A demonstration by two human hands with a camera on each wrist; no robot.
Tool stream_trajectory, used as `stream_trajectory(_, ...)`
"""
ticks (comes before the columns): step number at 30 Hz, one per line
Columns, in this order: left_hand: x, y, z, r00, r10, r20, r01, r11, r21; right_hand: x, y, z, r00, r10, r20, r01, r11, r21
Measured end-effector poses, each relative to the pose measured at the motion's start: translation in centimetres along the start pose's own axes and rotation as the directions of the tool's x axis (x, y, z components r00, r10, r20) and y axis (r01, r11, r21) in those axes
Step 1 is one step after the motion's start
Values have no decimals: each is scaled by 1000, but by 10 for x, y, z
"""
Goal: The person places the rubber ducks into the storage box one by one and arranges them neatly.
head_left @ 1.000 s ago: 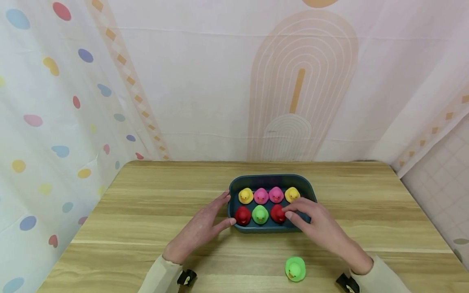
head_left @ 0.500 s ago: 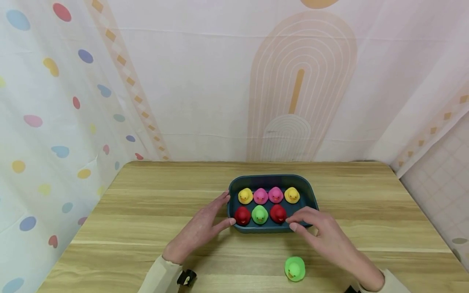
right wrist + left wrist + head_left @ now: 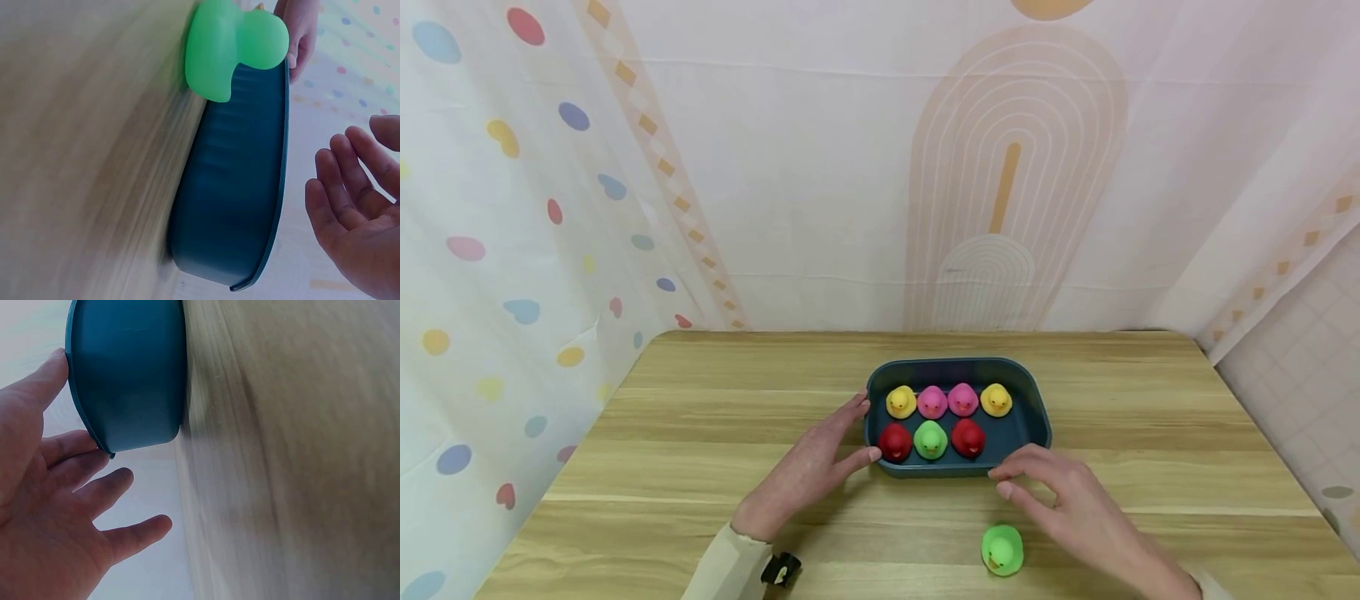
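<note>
My left hand (image 3: 808, 467) rests at the left end of a dark blue plastic tray (image 3: 936, 472), thumb and fingers fairly straight and touching its rim. Inside, the back row has a yellow duck (image 3: 901, 402), two pink ducks (image 3: 962, 400) and another yellow duck (image 3: 996, 401). A red duck (image 3: 895, 442), a green duck (image 3: 930, 441) and a second red duck (image 3: 967, 439) make up the front row. Near the front right rim hovers my right hand (image 3: 1075, 507), fingers loosely bent around nothing. A loose green duck (image 3: 1002, 551) sits on the table, left of that hand.
The wooden table (image 3: 722, 417) bears the tray near its middle. A patterned curtain (image 3: 820, 183) hangs behind it and along the left. Bare tray floor shows at the right of the front row. A black strap (image 3: 781, 570) is on the left wrist.
My right hand has left the right-hand red duck and drawn back out of the tray, toward the front right. The left hand stays at the rim.
</note>
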State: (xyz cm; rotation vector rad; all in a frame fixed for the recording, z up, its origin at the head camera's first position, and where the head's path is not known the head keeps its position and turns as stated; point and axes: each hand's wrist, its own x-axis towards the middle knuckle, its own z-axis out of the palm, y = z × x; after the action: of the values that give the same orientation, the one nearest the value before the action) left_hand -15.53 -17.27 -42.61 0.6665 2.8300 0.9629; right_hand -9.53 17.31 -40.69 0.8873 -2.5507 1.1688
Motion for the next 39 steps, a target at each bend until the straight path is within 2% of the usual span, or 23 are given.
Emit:
stream_trajectory(8, 0, -1, 1, 1000, 5, -5, -5, 1000, -3, -8, 2, 0, 996, -5, 86, 5, 1000, -5)
stream_trajectory(13, 0, -1, 0, 1000, -1, -6, 1, 1000, -2, -13, 3, -2, 981, 60, 187, -66, 997, 28)
stream_trajectory(17, 0, 0, 0, 1000, 4, -9, -4, 1000, -8, -15, 4, -3, 953, 120, 277, -135, 990, 37)
stream_trajectory(21, 0, 0, 0, 1000, 5, -11, -5, 1000, -6, -15, 6, -3, 925, 135, 354, -161, 986, 44)
stream_trajectory(26, 0, -1, 0, 1000, 6, -10, -6, 1000, -5, -15, 8, -1, 867, 196, 458, -238, 971, 35)
stream_trajectory(29, 0, -1, 1, 1000, 9, -12, -10, 1000, -6, -15, 9, -1, 841, 220, 494, -271, 962, 32)
stream_trajectory(34, 0, -1, 1, 1000, 9, -14, -9, 1000, -9, -15, 10, 0, 833, 221, 507, -283, 958, 46)
stream_trajectory(39, 0, 0, 1, 1000, -1, -11, 1, 1000, -6, -17, 13, 0, 839, 201, 506, -263, 963, 54)
